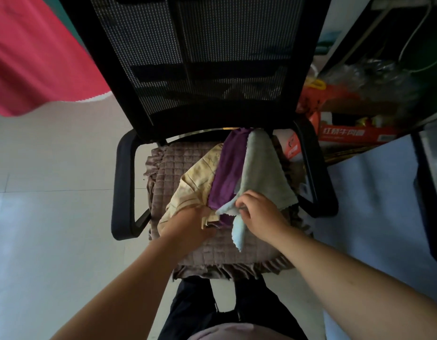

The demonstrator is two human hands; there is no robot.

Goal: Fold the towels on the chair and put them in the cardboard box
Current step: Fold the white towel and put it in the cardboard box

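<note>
**Three towels on the chair seat, both hands at their near edges**

A black mesh-backed office chair (200, 69) with looped armrests fills the middle of the view, its seat covered by a brown quilted cushion with a ruffled edge (222, 253). A red cloth (33, 52) hangs at the far left over a pale tiled floor (53, 217). To the right, past the armrest, lies a red printed carton (355, 134) among cluttered packaging and cables.

On the right half of the seat lie three overlapping towels: a cream patterned towel (195, 177) on the left, a purple towel (228, 168) in the middle and a pale green fluffy towel (264, 168) on the right, its light blue underside turned up at the near corner. The right hand (259, 214) pinches that corner between closed fingers. The left hand (190, 227) rests on the cream towel's near edge; whether it grips cannot be told.
</note>
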